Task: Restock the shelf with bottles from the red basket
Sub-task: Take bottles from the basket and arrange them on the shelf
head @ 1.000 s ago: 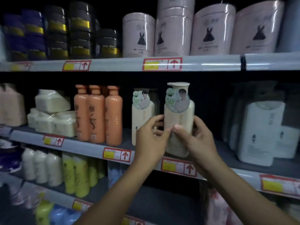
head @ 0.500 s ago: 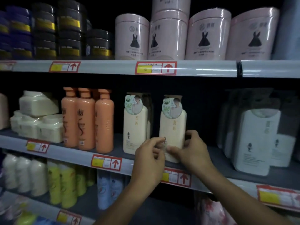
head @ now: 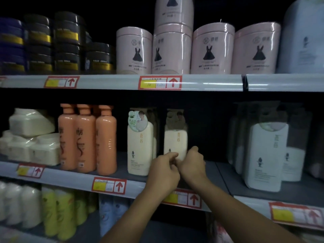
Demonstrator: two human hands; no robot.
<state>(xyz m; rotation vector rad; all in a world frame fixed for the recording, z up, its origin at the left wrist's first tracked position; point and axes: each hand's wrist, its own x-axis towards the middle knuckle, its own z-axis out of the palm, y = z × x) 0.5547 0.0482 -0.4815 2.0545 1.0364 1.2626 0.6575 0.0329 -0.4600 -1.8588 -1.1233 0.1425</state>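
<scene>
Gripping cream bottle | both hands (fingers curled) at base

The round green tag on the neck of the left cream-coloured plastic bottle carried the number "48", and a handwritten "10" sat on the yellow field of the red-bordered price label on the grey upper shelf rail. Each red-bordered price label, like the one on the grey middle shelf rail, bore a red upward arrow, while the print on the bottles and the pink cylindrical tins was too blurred to read
</scene>
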